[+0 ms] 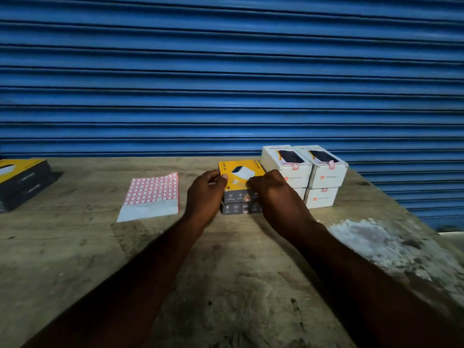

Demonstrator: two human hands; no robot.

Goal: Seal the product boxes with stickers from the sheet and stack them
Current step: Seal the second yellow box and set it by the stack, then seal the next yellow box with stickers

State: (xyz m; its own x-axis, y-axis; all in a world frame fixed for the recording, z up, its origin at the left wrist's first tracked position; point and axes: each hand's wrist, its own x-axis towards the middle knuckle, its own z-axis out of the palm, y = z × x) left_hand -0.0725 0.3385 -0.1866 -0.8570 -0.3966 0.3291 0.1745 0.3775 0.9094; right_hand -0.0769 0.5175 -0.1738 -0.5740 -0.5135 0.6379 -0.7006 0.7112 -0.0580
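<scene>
The left hand [204, 194] and right hand [271, 194] grip a yellow-topped grey cardboard box [241, 172] between curled fingers [221, 177], atop 1 matching box [236, 208].

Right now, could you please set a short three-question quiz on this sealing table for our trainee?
1. True or false: the left hand and the right hand both hold the yellow-topped box.
2. Where does the sticker sheet lie? A) flat on the table, left of the held box; B) on top of the white boxes; C) under the right hand.
3. Fill in: ____ white boxes can be seen stacked to the right of the held box.
Key: 1 true; 2 A; 3 four.
</scene>
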